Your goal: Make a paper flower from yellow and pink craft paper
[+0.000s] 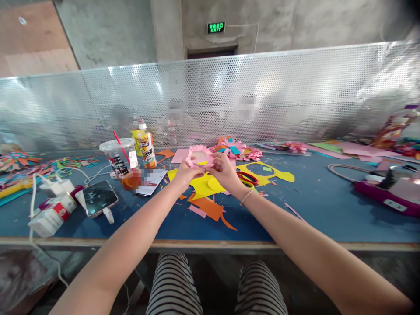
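Note:
Both my hands hold a pink paper flower (198,156) above the blue table (321,205). My left hand (185,172) grips its lower left rim. My right hand (224,169) pinches its right rim; a thin bracelet sits on that wrist. Under the hands lie yellow paper offcuts (203,184) and orange scraps (210,208). Red-handled scissors (246,177) lie just right of my right hand on a yellow cut-out sheet (278,174).
A plastic cup with a red straw (120,159), a drink bottle (146,148), a phone (99,197) and a small box (52,215) stand at the left. Finished paper flowers (238,150) lie behind. A purple device (385,192) sits at the right. A perforated metal screen (295,87) backs the table.

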`<state>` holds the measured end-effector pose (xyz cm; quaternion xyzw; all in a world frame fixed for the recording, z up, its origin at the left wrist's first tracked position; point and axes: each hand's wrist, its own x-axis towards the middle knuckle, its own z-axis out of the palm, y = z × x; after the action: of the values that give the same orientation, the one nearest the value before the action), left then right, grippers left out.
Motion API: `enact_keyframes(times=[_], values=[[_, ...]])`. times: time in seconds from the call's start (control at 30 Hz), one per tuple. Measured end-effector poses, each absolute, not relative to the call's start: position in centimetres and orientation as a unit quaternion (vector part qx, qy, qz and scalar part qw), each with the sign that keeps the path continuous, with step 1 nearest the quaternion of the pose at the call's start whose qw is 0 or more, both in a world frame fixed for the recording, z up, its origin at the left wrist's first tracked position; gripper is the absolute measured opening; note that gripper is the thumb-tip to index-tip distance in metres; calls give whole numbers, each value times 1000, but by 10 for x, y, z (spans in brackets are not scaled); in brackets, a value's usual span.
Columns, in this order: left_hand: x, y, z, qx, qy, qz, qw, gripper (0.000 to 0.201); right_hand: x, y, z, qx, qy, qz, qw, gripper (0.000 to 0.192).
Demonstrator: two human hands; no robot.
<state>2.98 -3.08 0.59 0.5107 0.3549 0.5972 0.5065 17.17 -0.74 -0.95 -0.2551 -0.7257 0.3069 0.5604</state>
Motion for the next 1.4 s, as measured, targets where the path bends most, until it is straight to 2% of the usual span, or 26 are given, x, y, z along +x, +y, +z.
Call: enact_keyframes(times=[0.43, 0.67, 0.9, 1.13, 1.23, 1.4], values=[[34, -33, 4, 526, 331, 623, 476, 54, 172, -5, -9, -256, -726, 273, 577, 33], [26, -24, 3, 475, 340, 590, 558, 49, 177, -3, -10, -202, -769, 333, 507, 50], [26, -25, 4, 479, 345, 587, 554, 45, 178, -2, -10, -241, -743, 310, 542, 33], [28, -28, 5, 493, 344, 563, 567, 47, 178, -2, -9, -267, -747, 245, 557, 29], [30, -30, 4, 515, 337, 567, 548, 53, 177, -3, -8, -278, -741, 231, 565, 29], [32, -32, 5, 559, 362, 588, 459, 58, 176, -3, -9, -281, -742, 233, 563, 31]])
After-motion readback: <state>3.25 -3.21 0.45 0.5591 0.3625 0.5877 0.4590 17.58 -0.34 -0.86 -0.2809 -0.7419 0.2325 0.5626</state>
